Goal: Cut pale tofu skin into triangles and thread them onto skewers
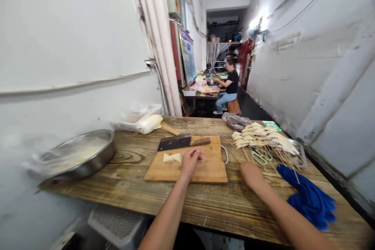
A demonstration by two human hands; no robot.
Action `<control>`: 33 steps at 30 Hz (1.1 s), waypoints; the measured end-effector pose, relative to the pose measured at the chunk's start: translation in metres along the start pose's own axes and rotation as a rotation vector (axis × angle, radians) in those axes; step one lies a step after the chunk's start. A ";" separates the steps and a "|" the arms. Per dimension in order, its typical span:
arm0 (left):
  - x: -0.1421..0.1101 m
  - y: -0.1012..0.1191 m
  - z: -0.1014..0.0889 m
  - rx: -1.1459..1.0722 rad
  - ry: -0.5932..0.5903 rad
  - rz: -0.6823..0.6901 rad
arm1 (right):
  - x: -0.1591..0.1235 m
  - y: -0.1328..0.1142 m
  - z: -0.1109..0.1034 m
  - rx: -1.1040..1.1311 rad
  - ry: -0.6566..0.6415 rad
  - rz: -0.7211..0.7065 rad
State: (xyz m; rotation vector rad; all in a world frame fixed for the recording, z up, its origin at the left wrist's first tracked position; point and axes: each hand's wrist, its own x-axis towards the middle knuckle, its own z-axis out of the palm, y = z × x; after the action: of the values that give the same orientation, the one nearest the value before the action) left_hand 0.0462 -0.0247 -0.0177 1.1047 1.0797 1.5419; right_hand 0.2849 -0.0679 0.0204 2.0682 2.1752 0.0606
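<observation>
My left hand (191,160) rests on a wooden cutting board (205,170), fingers curled, right beside a pale folded piece of food (172,158). A cleaver (183,142) with a wooden handle lies across the board's far edge. My right hand (251,173) lies on the wooden table (129,187) to the right of the board, fingers tucked under and hidden, near loose bamboo skewers (243,152). Past it sits a heap of skewered pale triangles (263,137) with green-handled scissors (260,158) at its near side.
A metal basin (79,156) stands at the table's left end, a plastic tub and a white radish (150,123) behind it. A blue cloth (310,199) lies at the right. A white wall runs close on each side. A person sits at another table far down the corridor (227,86).
</observation>
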 end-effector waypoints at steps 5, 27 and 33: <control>0.000 0.025 -0.062 0.903 0.266 0.235 | 0.003 0.008 0.002 0.002 0.034 -0.008; 0.033 0.058 -0.147 1.329 -0.214 0.080 | -0.008 -0.017 0.020 0.604 0.413 -0.244; 0.017 0.045 -0.091 0.482 -0.076 -0.022 | -0.009 -0.028 0.022 0.833 0.455 -0.232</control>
State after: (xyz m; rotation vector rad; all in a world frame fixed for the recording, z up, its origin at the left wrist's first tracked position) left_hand -0.0529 -0.0291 0.0095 1.4526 1.4489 1.2391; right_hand 0.2603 -0.0794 -0.0038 2.3065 3.0957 -0.5416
